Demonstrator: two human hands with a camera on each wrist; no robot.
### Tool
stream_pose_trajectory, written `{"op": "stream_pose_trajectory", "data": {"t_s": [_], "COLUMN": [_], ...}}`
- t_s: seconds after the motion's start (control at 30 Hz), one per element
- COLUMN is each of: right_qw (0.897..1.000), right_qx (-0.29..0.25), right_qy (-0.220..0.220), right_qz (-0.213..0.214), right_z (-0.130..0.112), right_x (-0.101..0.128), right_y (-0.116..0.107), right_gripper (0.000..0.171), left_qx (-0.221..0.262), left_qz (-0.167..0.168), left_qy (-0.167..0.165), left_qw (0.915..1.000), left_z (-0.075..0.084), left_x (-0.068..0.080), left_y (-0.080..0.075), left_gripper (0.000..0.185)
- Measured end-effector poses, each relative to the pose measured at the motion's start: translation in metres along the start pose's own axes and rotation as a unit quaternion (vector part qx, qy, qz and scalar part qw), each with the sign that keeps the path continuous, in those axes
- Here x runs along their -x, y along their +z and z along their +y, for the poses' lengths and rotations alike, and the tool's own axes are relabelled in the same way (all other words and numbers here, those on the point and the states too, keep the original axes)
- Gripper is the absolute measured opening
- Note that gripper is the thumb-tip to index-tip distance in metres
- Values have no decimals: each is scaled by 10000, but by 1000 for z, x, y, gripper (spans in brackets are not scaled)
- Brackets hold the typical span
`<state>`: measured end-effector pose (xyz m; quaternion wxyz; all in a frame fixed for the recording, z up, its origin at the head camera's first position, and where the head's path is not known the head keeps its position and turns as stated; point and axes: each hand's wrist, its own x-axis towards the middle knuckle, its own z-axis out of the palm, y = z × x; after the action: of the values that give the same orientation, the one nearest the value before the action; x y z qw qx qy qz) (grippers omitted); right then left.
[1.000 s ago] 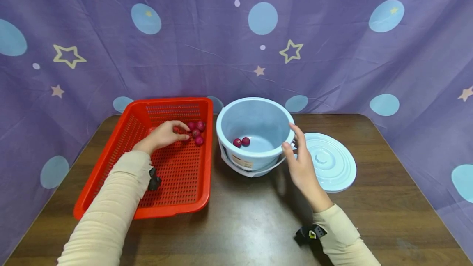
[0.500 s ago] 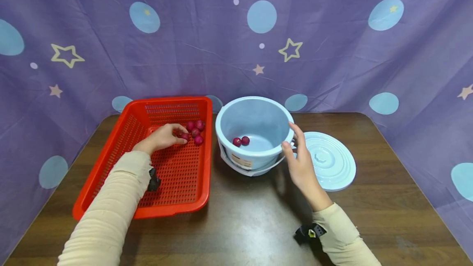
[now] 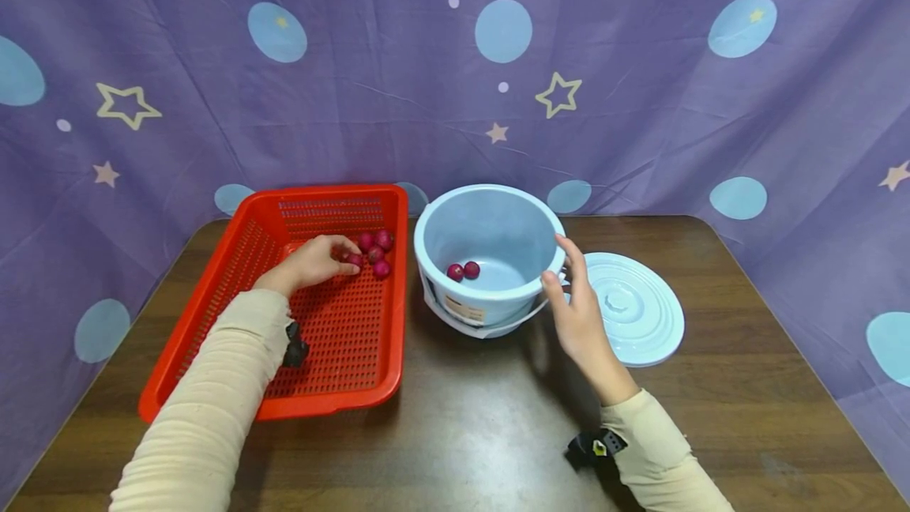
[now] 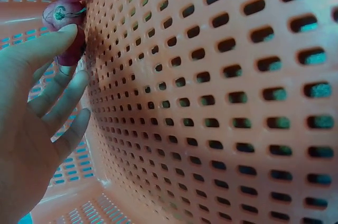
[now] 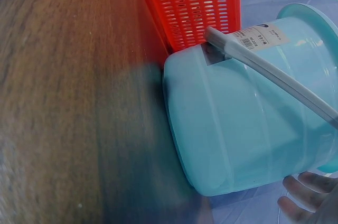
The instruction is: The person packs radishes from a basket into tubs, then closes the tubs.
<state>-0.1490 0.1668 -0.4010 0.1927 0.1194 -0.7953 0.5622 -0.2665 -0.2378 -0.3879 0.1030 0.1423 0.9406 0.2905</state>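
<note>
My left hand [image 3: 316, 261] lies inside a red perforated basket [image 3: 334, 194], its thumb and fingertips pinching a small dark red fruit [image 3: 353, 259]. In the left wrist view the thumb [image 4: 45, 49] lies over that fruit [image 4: 71, 56], against the basket wall [image 4: 211, 102]. Three more fruits [image 3: 380, 250] sit just beyond the fingers. My right hand [image 3: 576, 306] rests with spread fingers on the right side of a light blue bucket [image 3: 490, 303], which holds two red fruits [image 3: 463, 270]. The right wrist view shows the bucket [image 5: 237, 129], its grey handle [image 5: 274, 76] and my fingertips [image 5: 306, 192].
The bucket's round blue lid [image 3: 633, 306] lies flat on the dark wooden table [image 3: 462, 433], right of the bucket. Basket and bucket stand side by side, nearly touching. A purple star-patterned cloth [image 3: 455, 85] hangs behind and round the table.
My left fingers have drawn in slightly round one fruit. The right hand and the bucket have stayed where they were.
</note>
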Motion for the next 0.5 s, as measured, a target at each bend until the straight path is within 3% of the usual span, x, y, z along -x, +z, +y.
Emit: {"op": "stream_pose_trajectory", "data": {"t_s": [0.3, 0.5], "right_qw": [10000, 9999], "right_qx": [50, 87], "right_qy": [69, 106], "right_qz": [-8, -3], "right_z": [1, 1], "right_x": [-1, -1], "right_y": [0, 0], "right_gripper": [54, 54], "left_qx": [14, 135], "left_qz": [332, 634], "left_qy": [93, 332], "left_qw": [9994, 9973], "left_z": [8, 15], "left_x": [-5, -3], "left_y": [-9, -18], "left_gripper": [28, 30]}}
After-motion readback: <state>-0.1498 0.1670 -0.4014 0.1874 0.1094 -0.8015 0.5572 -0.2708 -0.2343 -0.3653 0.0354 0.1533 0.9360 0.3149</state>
